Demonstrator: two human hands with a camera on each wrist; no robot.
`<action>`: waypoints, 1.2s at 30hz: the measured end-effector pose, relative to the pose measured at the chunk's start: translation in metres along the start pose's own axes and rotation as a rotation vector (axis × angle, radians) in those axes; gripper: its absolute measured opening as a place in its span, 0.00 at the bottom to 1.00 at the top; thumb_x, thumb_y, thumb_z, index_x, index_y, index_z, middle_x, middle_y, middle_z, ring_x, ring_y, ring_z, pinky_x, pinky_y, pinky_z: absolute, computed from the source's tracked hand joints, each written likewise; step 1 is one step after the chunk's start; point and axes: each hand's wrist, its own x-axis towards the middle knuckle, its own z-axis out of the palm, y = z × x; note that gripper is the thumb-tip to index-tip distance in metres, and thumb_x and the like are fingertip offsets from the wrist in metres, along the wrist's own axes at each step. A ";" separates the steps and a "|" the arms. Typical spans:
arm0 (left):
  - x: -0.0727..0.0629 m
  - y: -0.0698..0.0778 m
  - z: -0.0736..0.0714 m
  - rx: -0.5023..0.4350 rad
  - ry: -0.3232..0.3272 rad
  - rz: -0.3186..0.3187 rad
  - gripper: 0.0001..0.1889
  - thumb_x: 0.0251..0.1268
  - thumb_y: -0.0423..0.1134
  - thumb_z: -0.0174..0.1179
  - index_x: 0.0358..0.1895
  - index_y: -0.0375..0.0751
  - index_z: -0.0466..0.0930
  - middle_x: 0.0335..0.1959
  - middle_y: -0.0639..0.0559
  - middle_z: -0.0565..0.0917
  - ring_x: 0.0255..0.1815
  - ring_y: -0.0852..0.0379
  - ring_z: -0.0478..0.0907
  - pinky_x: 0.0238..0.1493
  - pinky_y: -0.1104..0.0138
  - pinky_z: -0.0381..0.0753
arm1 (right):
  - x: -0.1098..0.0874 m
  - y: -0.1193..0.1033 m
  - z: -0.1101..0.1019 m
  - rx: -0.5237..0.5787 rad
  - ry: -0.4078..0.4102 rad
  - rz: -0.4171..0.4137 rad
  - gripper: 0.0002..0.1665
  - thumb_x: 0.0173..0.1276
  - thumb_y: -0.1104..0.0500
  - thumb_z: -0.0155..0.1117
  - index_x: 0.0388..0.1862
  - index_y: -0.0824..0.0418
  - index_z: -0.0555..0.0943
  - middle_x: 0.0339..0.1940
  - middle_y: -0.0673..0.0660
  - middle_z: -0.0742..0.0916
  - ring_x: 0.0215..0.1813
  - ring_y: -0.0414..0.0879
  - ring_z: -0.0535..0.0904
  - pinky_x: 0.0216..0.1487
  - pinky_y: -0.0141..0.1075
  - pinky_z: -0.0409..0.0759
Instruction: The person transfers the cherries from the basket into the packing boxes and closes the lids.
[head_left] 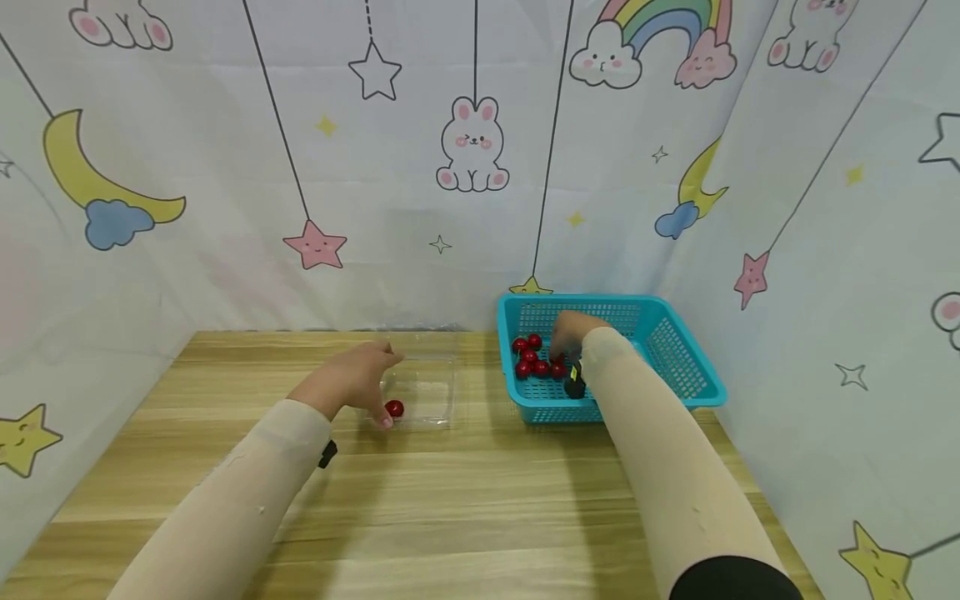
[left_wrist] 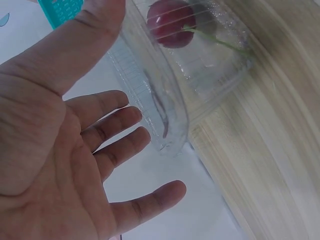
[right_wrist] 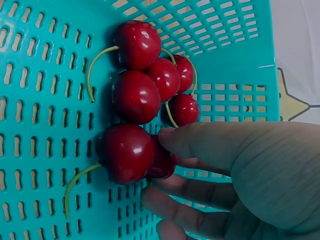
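Observation:
A clear plastic box stands on the table with one red cherry inside; its green stem shows in the left wrist view. My left hand is at the box's left side, its thumb against the clear wall and its fingers spread and fairly straight. Inside the blue plastic basket, my right hand pinches a dark red cherry between thumb and fingers. That cherry is partly hidden by a larger cherry with a curved stem. Several more cherries lie beside it.
The wood-grain table extends in front of the box and basket. A white cloth wall printed with rabbits and stars rises behind and along both sides. The basket stands near the right-hand wall, with the box to its left.

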 end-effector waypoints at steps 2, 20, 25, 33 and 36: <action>0.000 0.000 -0.001 0.008 -0.001 0.002 0.65 0.48 0.53 0.94 0.89 0.38 0.68 0.86 0.32 0.69 0.87 0.28 0.68 0.84 0.36 0.74 | 0.003 0.002 0.001 0.005 -0.006 0.003 0.26 0.78 0.59 0.73 0.18 0.51 0.77 0.17 0.48 0.76 0.23 0.44 0.71 0.28 0.39 0.77; -0.003 0.002 0.000 -0.008 -0.003 -0.013 0.64 0.48 0.52 0.94 0.89 0.39 0.68 0.89 0.31 0.66 0.90 0.28 0.64 0.87 0.36 0.70 | 0.002 0.003 -0.002 0.011 -0.017 0.005 0.19 0.76 0.60 0.74 0.21 0.54 0.84 0.19 0.51 0.82 0.23 0.44 0.75 0.27 0.38 0.79; -0.002 0.002 0.000 -0.011 -0.004 -0.018 0.64 0.49 0.53 0.94 0.89 0.39 0.68 0.89 0.31 0.66 0.90 0.28 0.64 0.86 0.35 0.70 | -0.003 0.000 -0.011 0.024 0.024 -0.027 0.21 0.73 0.64 0.72 0.18 0.53 0.79 0.19 0.51 0.80 0.24 0.46 0.77 0.28 0.39 0.81; -0.003 0.003 0.000 -0.005 0.006 -0.012 0.65 0.46 0.53 0.95 0.89 0.38 0.69 0.86 0.32 0.69 0.87 0.29 0.68 0.84 0.36 0.74 | -0.028 -0.017 -0.029 0.026 0.129 -0.141 0.20 0.75 0.64 0.67 0.20 0.54 0.78 0.22 0.52 0.85 0.27 0.47 0.81 0.36 0.41 0.87; -0.005 0.004 -0.001 -0.007 0.005 -0.013 0.65 0.46 0.53 0.95 0.89 0.38 0.68 0.86 0.32 0.69 0.87 0.29 0.68 0.84 0.37 0.74 | -0.039 -0.029 -0.036 0.022 0.190 -0.189 0.22 0.75 0.64 0.65 0.17 0.53 0.76 0.17 0.49 0.79 0.24 0.44 0.75 0.38 0.45 0.86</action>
